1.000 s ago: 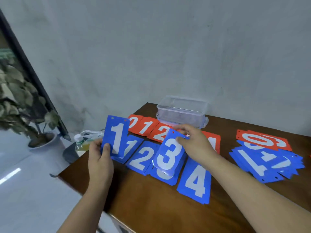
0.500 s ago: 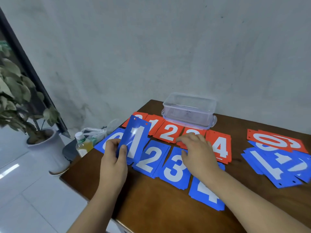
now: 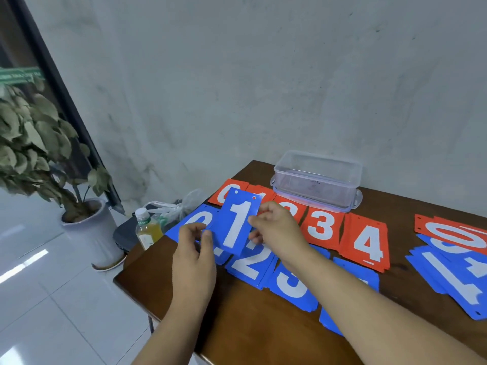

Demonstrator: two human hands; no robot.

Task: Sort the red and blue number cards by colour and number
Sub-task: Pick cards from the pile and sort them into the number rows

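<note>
Grey plaster wall (image 3: pixel 263 75) backs a dark wooden desk (image 3: pixel 250 325), with white floor tiles (image 3: pixel 52 299) to its left. The blue 1 card (image 3: pixel 237 219) is held tilted above the near row, between both hands. The left grip (image 3: pixel 195 251) pinches the card's lower left edge, thumb on the front and fingers curled behind. The right grip (image 3: pixel 279 230) is closed on the right edge, fingertips pressed to it.

Each card bears 1 large white numeral. The far row is red: red 0 (image 3: pixel 229 191) partly behind the held card, then red 3 (image 3: pixel 320 226) and red 4 (image 3: pixel 367 243); the cards between them are mostly hidden. The near row is blue: blue 0 (image 3: pixel 195 219), blue 2 (image 3: pixel 250 264) and blue 3 (image 3: pixel 290 285), then another blue card (image 3: pixel 353 270) mostly under the right forearm. At the right edge lies a loose pile (image 3: pixel 448 280) of blue cards with a red 0 on top.

A clear plastic box (image 3: pixel 317 180) stands against the wall behind the red row. Beside the desk are a bottle (image 3: pixel 147 229), its label too small to read, a plastic bag (image 3: pixel 174 209) and a potted plant (image 3: pixel 39 143).
</note>
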